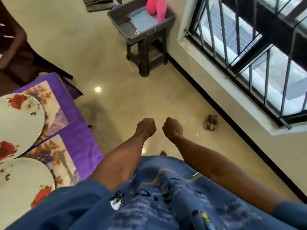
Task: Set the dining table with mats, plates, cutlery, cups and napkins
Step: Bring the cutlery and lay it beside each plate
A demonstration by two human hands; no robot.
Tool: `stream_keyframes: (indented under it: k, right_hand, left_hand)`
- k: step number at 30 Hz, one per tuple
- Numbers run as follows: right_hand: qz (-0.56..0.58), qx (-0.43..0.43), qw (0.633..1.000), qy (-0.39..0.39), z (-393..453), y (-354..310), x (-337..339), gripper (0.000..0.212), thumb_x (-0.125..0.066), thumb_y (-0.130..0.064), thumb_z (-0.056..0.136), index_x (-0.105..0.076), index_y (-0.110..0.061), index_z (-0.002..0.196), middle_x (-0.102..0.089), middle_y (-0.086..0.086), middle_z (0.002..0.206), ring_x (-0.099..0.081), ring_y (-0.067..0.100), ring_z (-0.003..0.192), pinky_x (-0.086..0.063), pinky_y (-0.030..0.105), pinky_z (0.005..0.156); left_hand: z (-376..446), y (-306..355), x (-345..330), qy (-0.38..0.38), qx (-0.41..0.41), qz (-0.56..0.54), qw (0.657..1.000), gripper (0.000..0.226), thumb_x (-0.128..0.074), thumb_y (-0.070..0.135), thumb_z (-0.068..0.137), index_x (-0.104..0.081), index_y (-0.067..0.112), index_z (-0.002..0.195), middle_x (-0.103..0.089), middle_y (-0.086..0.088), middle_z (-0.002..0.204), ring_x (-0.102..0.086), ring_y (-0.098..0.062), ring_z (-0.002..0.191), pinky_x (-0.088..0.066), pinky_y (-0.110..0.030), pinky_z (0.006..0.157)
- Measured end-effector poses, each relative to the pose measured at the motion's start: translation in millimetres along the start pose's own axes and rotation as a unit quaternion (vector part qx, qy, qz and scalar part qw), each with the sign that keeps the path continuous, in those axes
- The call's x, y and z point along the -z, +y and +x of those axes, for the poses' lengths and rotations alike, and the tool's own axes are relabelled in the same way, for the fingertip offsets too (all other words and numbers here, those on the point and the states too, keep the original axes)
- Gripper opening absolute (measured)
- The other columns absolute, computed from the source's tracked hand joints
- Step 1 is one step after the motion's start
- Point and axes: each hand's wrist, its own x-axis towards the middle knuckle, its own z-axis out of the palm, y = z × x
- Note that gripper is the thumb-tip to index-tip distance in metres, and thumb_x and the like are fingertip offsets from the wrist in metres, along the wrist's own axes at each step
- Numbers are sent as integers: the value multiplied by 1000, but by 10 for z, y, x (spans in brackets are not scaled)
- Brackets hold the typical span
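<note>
Hands raised side by side over bare floor (132, 67) at scene centre: left hand (146, 127) and right hand (172, 128), each curled into a fist, holding nothing, close together but not touching. Forearms extending from blue printed shirt (157, 196) at near edge. Table at left, spread with two purple floral mats (78, 130), near mat and far mat edge to edge. Two white plates with red flowers, one per mat: far plate (18, 118) and near plate (21, 183), both partly cut off by left frame edge. Grey tray (166, 19) at far centre, resting on dark stool (146, 52) beside wall, well apart from table. Inside tray: two pink cups (157, 7) at far right, one lying, one leaning on rim; light blue cloth (141, 20) across bottom; cutlery (131, 24) with dark and red handles on cloth, exact pieces too small to tell. Dark chair (18, 52) at far left, beyond table. Grey folded cloth (96, 3) on floor at far edge. Small purple crumpled item (211, 122) on floor right of hands, near wall. Barred window (249, 47) at right.
</note>
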Motion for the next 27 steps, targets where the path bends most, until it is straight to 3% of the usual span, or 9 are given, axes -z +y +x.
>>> stream_keyframes:
  k: [6, 13, 20, 24, 27]
  right_hand:
    - [2, -16, 1000, 22, 576, -42, 285, 23, -45, -19, 95, -65, -8, 101, -68, 15, 103, -65, 34, 88, -50, 34, 69]
    - [-15, 18, 1000, 4, 1614, -586, 533, 23, -45, -17, 93, -64, -8, 104, -67, 15, 106, -65, 33, 89, -50, 35, 68]
    - [60, -8, 998, 25, 2897, -1793, 971, 22, -48, -19, 93, -64, -12, 106, -65, 11, 104, -63, 28, 89, -55, 37, 73]
    - [133, -5, 991, 29, 3439, -2586, 1147, 19, -48, -15, 92, -65, -12, 101, -65, 7, 94, -58, 23, 81, -41, 25, 59]
    - [136, -2, 991, 15, 3765, -2932, 1202, 21, -47, -16, 93, -66, -12, 103, -68, 12, 101, -63, 30, 91, -46, 31, 71]
  left_hand:
    - [531, 195, 208, 38, 9, 6, 999, 26, -44, 16, 94, -67, 8, 104, -67, -15, 110, -63, -35, 98, -42, -33, 71]
    - [1565, -24, 641, 31, 2, 29, 999, 27, -44, 19, 94, -66, 10, 105, -66, -15, 114, -61, -37, 104, -46, -37, 85]
    - [2991, -395, 1957, 66, 19, 7, 998, 24, -49, 20, 94, -67, 9, 107, -67, -15, 112, -62, -35, 103, -48, -37, 82]
    - [3539, -561, 2476, 104, 23, -17, 994, 20, -49, 18, 93, -66, 8, 95, -68, -15, 102, -63, -36, 96, -47, -34, 73]
    - [3815, -673, 2617, 84, 35, -22, 996, 21, -49, 16, 94, -67, 7, 97, -69, -15, 104, -64, -34, 96, -49, -35, 76]
